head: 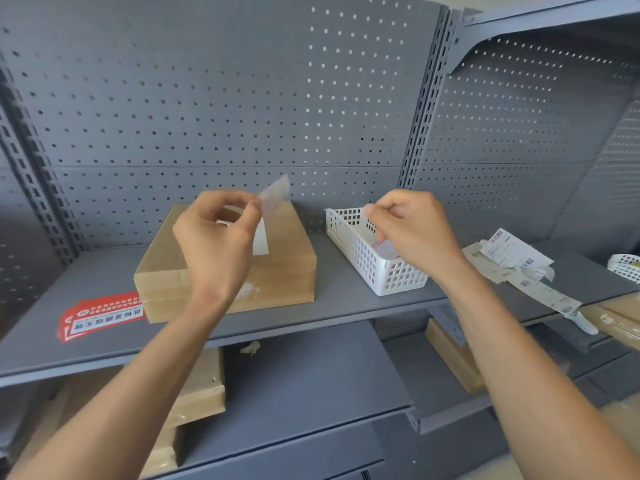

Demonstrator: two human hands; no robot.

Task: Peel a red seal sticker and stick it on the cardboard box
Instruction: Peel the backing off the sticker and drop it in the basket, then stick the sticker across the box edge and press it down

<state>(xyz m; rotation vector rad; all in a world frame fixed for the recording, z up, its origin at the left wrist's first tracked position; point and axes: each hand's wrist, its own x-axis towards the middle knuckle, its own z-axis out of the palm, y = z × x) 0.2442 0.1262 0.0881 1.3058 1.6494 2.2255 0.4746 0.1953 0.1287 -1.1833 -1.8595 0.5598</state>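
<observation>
1. The left hand [214,237] pinches a blurred, pale translucent strip [275,194] between thumb and fingertips, held above the brown cardboard box [287,268].
2. The right hand [412,230] is curled over the white perforated plastic basket [356,251]; whether it holds anything cannot be told.
3. The box sits on the grey metal shelf [346,306], the basket to its right.
4. Red-and-white seal stickers [100,315] lie at the box's near left corner.

Even, soft daylight, brighter toward upper right, faint shadows under the shelf [346,299], motion blur on the raised paper strip [275,194], wide-angle bending at edges
</observation>
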